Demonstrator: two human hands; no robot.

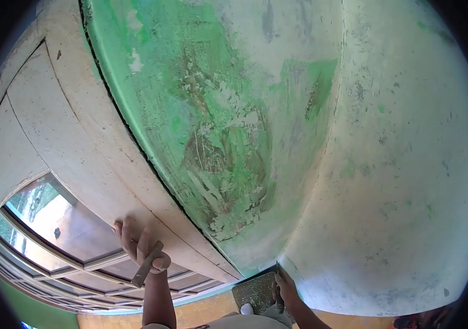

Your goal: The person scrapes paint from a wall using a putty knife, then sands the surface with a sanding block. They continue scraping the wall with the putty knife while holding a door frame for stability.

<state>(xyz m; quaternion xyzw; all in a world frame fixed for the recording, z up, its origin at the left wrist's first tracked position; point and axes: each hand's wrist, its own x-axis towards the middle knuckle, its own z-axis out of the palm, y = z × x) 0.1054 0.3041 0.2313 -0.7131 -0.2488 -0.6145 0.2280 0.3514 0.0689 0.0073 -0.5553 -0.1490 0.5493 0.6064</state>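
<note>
My left hand (142, 247) is raised at the wooden door frame, its fingertips on the pale painted wood above the glass panes. Between thumb and palm it grips a flat, narrow greyish-brown stick-like tool (147, 265), tilted down to the left. Low by the wall corner, my right hand (286, 288) is closed around a dark-handled tool (279, 301) with a thin tip pointing up at the wall; its exact kind I cannot tell. Beside that hand is a dark square board (249, 290) sprinkled with pale flakes. The green wall (228, 142) ahead has rough, scraped patches.
A whitish wall (387, 181) with green and grey spots meets the green one at a corner on the right. The paned window (75, 236) fills the lower left. Below is a tan tiled floor (206, 310), with a white-covered foot (246, 309) near the board.
</note>
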